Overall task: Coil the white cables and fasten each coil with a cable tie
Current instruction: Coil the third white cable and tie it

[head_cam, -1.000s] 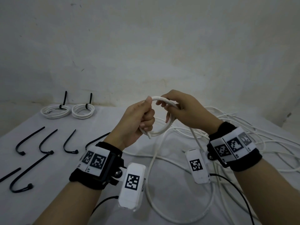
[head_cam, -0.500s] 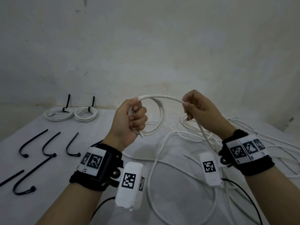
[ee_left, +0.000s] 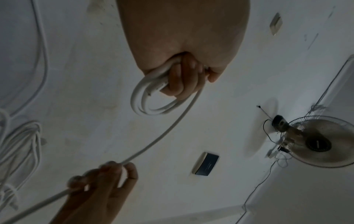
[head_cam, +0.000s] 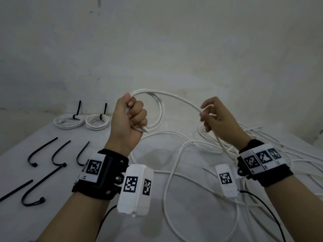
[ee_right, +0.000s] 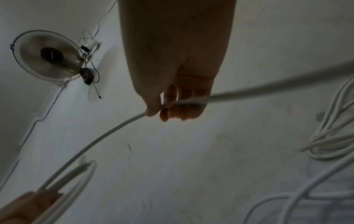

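Observation:
My left hand (head_cam: 130,116) is raised above the table and grips a small coil of white cable (head_cam: 158,109) in its fist; the left wrist view shows the loops (ee_left: 151,103) under the curled fingers. From the coil the cable (head_cam: 181,98) arcs right to my right hand (head_cam: 212,117), which pinches it between thumb and fingers (ee_right: 168,104). Below that hand the cable drops to a loose tangle of white cable (head_cam: 262,149) on the table. Several black cable ties (head_cam: 57,152) lie on the left of the table.
Two finished coils (head_cam: 69,120) (head_cam: 97,121), each fastened with a black tie, lie at the back left near the wall. Loose cable loops (head_cam: 174,180) spread over the white table (head_cam: 43,215) between my forearms. A wall fan (ee_left: 316,139) shows in the wrist views.
My hands have moved apart: the right hand slid right along the cable, drawing out a longer span. The left hand rose a little, holding the coil.

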